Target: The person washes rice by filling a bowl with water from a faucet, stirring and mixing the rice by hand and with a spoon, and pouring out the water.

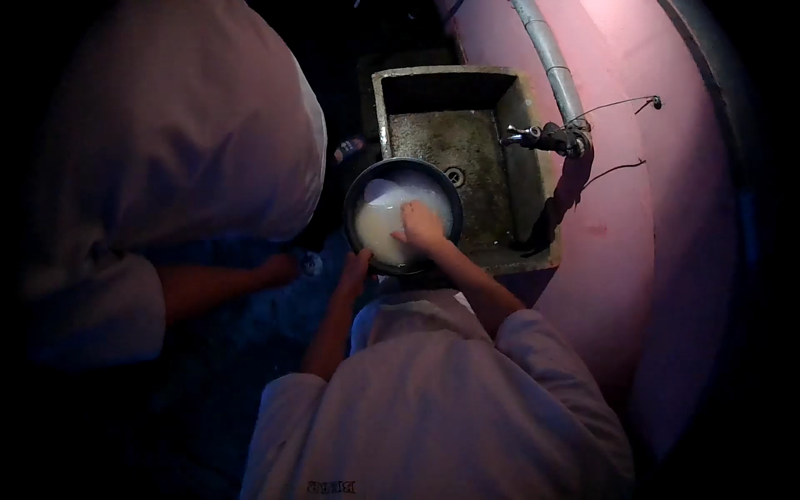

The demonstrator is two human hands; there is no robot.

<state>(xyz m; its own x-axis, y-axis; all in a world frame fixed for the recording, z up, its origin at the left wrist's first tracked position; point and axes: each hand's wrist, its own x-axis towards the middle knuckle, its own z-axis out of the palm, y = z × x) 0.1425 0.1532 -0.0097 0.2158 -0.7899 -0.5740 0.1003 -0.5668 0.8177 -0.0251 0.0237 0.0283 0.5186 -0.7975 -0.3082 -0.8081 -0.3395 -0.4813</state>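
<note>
A dark round basin (454,196) holds cloudy, whitish liquid, with a pale oval patch (382,192) near its far left side. My right hand (422,227) reaches into the basin over the liquid, thumb apart from the bent fingers; the fingertips are partly lost in the cloudy water. At the near left rim, my left hand (357,268) grips the basin's edge. The basin rests at the near left part of a grey concrete sink (525,158), overlapping its left wall. Whatever lies under the liquid is hidden.
A metal tap (533,136) on a grey pipe (557,71) juts over the sink from the pink wall (617,217). Thin wires stick out beside it. Another person (183,125) stands close on the left, a forearm (217,287) low. A small bottle (350,148) lies left of the sink.
</note>
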